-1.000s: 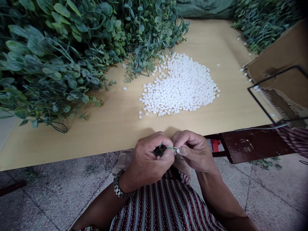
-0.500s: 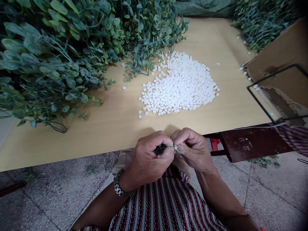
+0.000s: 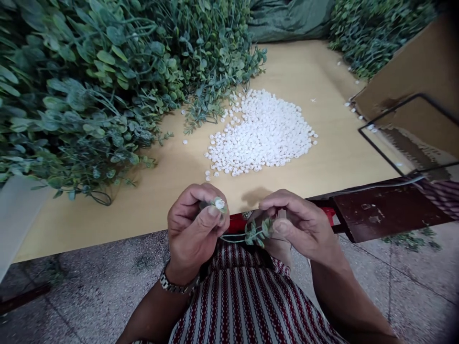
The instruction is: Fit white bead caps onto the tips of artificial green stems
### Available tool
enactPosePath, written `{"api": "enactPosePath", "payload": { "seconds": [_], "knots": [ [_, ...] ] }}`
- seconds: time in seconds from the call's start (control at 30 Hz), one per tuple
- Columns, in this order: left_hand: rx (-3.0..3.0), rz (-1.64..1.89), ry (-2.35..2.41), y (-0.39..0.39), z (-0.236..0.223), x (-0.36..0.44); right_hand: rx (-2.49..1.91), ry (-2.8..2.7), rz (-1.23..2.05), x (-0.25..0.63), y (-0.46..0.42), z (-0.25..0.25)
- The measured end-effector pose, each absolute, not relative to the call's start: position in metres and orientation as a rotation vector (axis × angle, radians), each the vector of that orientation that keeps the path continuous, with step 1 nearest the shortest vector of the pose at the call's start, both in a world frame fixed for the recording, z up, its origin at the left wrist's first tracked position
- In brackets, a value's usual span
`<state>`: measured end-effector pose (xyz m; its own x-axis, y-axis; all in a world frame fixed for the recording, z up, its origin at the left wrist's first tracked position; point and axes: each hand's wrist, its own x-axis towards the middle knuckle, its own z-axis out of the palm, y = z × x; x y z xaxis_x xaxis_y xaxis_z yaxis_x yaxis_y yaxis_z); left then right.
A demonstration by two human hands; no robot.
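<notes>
My left hand (image 3: pixel 193 229) pinches one end of a thin green sprig (image 3: pixel 251 234), where a small white bead (image 3: pixel 219 204) sits at the tip between thumb and fingers. Pinched on the sprig's leafy end, my right hand (image 3: pixel 297 224) sits a little to the right. Both hands hover over my lap in front of the table's near edge. A heap of white beads (image 3: pixel 260 131) lies on the yellow table (image 3: pixel 333 153) beyond the hands.
Piles of green artificial foliage (image 3: pixel 89 91) cover the table's left and back, with more foliage (image 3: pixel 369 33) at the far right. A cardboard box (image 3: pixel 416 81) and a black wire frame (image 3: pixel 394 138) stand at the right. A dark brown bench (image 3: pixel 383 210) juts out below them.
My hands, pressed together around the bead and sprig before, have drawn apart; the left now holds the beaded tip up and the right holds the leafy end. The camera shifted slightly.
</notes>
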<state>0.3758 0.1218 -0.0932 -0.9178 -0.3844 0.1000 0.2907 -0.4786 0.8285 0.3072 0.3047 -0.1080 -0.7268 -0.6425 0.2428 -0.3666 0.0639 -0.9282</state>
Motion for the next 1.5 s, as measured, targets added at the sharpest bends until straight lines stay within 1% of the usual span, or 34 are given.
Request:
{"api": "enactPosePath", "payload": {
  "seconds": [0.13,0.23,0.3,0.4,0.47,0.63,0.73,0.83,1.03,1.2,1.27,1.43,1.5],
  "knots": [
    [0.211,-2.27,-1.31,0.125,-0.09,0.375,-1.137,1.906,-1.645,0.307,0.31,-0.108],
    [0.198,-2.233,-1.39,0.126,-0.094,0.376,-1.19,1.895,-1.716,0.31,0.306,-0.108],
    [0.089,-2.214,-1.582,0.124,-0.095,0.378,-1.201,1.955,-1.767,0.312,0.301,-0.106],
    [-0.081,-2.103,-2.04,0.121,-0.091,0.381,-1.209,2.05,-1.765,0.316,0.293,-0.1],
    [-0.101,-2.069,-2.193,0.119,-0.088,0.382,-1.155,2.11,-1.746,0.318,0.287,-0.098],
    [-0.053,-2.235,-2.056,0.116,-0.09,0.384,-1.021,2.043,-1.786,0.322,0.276,-0.104],
    [0.038,-2.256,-2.006,0.114,-0.095,0.387,-1.036,2.011,-1.832,0.324,0.27,-0.11],
    [0.15,-2.249,-1.869,0.113,-0.097,0.39,-1.119,2.104,-1.823,0.324,0.266,-0.111],
    [0.367,-2.306,-1.569,0.104,-0.094,0.398,-1.452,2.199,-1.471,0.31,0.261,-0.099],
    [0.576,-2.194,-1.635,0.089,-0.096,0.401,-1.571,2.41,-1.385,0.282,0.236,-0.093],
    [0.612,-2.189,-1.668,0.085,-0.097,0.4,-1.677,2.5,-1.224,0.272,0.221,-0.094],
    [0.642,-2.203,-1.73,0.08,-0.102,0.399,-1.977,2.724,-0.655,0.265,0.192,-0.1],
    [0.65,-2.221,-1.728,0.078,-0.104,0.4,-2.027,2.761,-0.562,0.267,0.188,-0.102]
  ]
}}
